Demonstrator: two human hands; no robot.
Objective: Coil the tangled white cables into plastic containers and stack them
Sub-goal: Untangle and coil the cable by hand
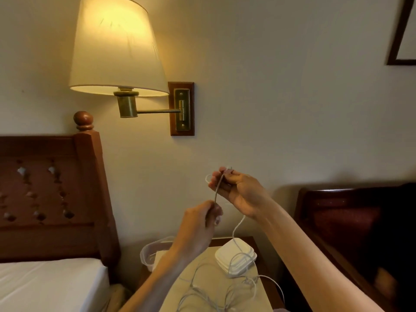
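Note:
Both hands are raised in front of the wall, pinching one white cable (218, 190) stretched between them. My right hand (238, 192) grips its upper end, where a small loop sticks out to the left. My left hand (200, 224) pinches it lower down. The cable trails from the right hand down to a tangle of white cables (225, 289) on the nightstand. A stack of white plastic lids or containers (235, 255) sits there under cable strands. A clear plastic container (149, 253) stands at the nightstand's left, partly hidden by my left forearm.
A beige cloth (209, 278) covers the wooden nightstand (252, 242). A bed with a wooden headboard (49, 194) stands to the left. A dark wooden chair (342, 221) stands to the right. A lit wall lamp (117, 48) hangs above.

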